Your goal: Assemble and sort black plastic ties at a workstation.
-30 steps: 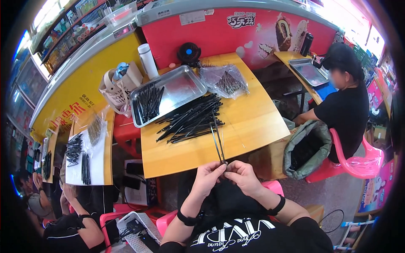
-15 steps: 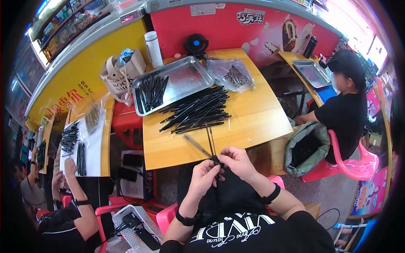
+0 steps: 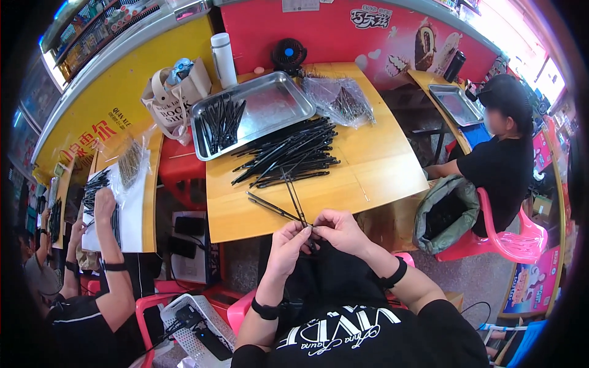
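Thin black strips (image 3: 293,197) are pinched between my hands just off the table's front edge. They fan up and to the left from my fingers, and I cannot tell their exact kind. My left hand (image 3: 288,246) is closed round their lower part. My right hand (image 3: 339,230) pinches with thumb and finger right beside it, the fingertips nearly meeting. Short dark ends poke out below my fingers. Beyond my hands, a loose pile of similar black strips (image 3: 285,153) lies on the wooden table (image 3: 380,165).
A metal tray (image 3: 270,92) with black strips in its left side stands behind the pile. Nearby are a plastic bag (image 3: 362,113) of thin dark pieces, a small fan (image 3: 288,55), a white bottle (image 3: 223,60) and a tote bag (image 3: 178,98). Other people sit at both sides.
One strip that was blurred in motion now lies further left and steadier, and the held strips tilt more to the left. My hands stay close together.
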Tool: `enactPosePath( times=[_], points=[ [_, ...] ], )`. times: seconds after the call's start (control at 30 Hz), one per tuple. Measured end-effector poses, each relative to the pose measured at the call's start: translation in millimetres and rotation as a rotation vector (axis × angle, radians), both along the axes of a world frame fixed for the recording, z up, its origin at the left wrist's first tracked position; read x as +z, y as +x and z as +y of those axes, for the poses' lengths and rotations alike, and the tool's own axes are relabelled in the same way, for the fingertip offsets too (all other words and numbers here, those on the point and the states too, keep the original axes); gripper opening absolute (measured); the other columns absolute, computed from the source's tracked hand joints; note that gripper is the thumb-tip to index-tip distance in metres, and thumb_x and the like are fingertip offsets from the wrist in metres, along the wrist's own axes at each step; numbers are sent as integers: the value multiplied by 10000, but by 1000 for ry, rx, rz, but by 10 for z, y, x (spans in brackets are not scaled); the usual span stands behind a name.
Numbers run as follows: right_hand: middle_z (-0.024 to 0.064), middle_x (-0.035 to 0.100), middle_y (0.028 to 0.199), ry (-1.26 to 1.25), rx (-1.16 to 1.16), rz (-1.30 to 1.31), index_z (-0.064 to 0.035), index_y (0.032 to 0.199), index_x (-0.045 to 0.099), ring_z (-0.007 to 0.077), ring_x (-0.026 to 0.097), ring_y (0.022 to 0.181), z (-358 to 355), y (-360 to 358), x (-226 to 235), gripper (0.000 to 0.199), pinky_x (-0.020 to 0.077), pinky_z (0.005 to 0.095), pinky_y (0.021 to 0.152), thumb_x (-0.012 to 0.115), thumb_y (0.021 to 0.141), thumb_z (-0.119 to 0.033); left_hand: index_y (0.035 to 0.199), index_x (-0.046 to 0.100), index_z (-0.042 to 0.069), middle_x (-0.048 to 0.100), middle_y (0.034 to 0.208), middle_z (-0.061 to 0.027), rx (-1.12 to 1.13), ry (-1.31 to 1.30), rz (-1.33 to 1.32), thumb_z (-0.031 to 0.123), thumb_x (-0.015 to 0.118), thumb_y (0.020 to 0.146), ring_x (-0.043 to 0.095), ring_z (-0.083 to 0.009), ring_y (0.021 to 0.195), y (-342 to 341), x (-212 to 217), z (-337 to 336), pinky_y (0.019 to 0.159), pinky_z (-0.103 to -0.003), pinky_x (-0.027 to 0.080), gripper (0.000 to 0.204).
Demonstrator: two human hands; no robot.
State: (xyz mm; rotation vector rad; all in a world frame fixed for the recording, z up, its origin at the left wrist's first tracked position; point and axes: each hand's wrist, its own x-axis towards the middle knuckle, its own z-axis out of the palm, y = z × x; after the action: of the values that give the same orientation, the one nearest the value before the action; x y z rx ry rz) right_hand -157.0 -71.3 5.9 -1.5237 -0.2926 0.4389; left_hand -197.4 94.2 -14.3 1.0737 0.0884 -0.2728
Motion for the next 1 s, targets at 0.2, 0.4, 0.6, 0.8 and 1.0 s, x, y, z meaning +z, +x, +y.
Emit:
enactPosePath(
  times=[0.2,0.4,0.6,0.8,1.0],
  points=[
    [7,610,743,-12,-47,-57,-3,844,599,53,555,677,49,-46,-95,41,463,213,595,576,841,30,969,601,-11,670,825,-98,19,110,19,134,551,932,646,-135,643,-49,58,87,479,-179,458,158],
    [-34,537,682,-70,-175,-150,-20,800,580,31,466,624,-318,272,294,75,395,199,548,563,824,49,1040,560,-34,652,833,-121,44,82,43,121,516,948,660,-167,668,-78,156,147,445,-193,479,185],
    [-8,578,697,-60,-276,-221,-13,791,592,55,545,614,-904,495,522,102,443,203,548,567,782,85,1079,539,-28,632,853,-120,-15,12,27,84,510,940,661,-193,705,-150,162,115,488,-221,521,180],
    [42,598,712,-56,-505,-184,25,883,587,86,567,601,-1066,833,562,70,434,199,556,597,816,6,1115,557,-21,636,861,-140,-55,6,24,58,514,935,664,-218,733,-104,237,30,516,-249,543,202],
    [50,633,760,-223,-397,-357,26,927,613,82,602,638,-1419,950,482,129,442,191,569,620,848,-76,1158,537,-23,637,880,-159,47,75,-49,20,526,915,670,-260,742,92,288,-49,561,-277,560,247]
  ],
)
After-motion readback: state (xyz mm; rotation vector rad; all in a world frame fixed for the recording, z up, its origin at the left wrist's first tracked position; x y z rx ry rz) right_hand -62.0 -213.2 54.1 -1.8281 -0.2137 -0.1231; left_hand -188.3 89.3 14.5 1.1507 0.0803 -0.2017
